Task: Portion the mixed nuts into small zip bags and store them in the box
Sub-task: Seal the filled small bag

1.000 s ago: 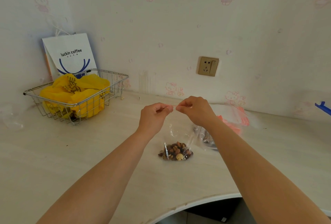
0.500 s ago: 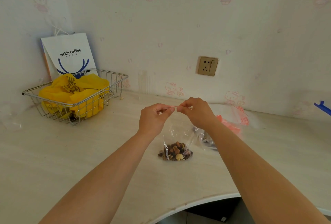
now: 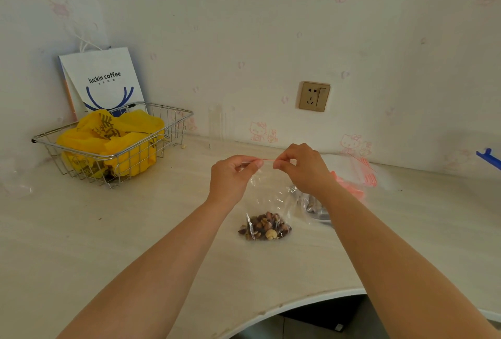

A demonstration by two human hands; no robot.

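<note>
Blue object (image 3: 489, 158) cut off at right edge, bag behind right forearm (image 3: 315, 207) mostly hidden, contents unclear

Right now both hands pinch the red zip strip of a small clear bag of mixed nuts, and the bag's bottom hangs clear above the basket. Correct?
Not quite. In the head view the left hand and right hand do pinch the small bag by its zip strip, but its nut-filled bottom rests on the table, well right of the wire basket.
</note>
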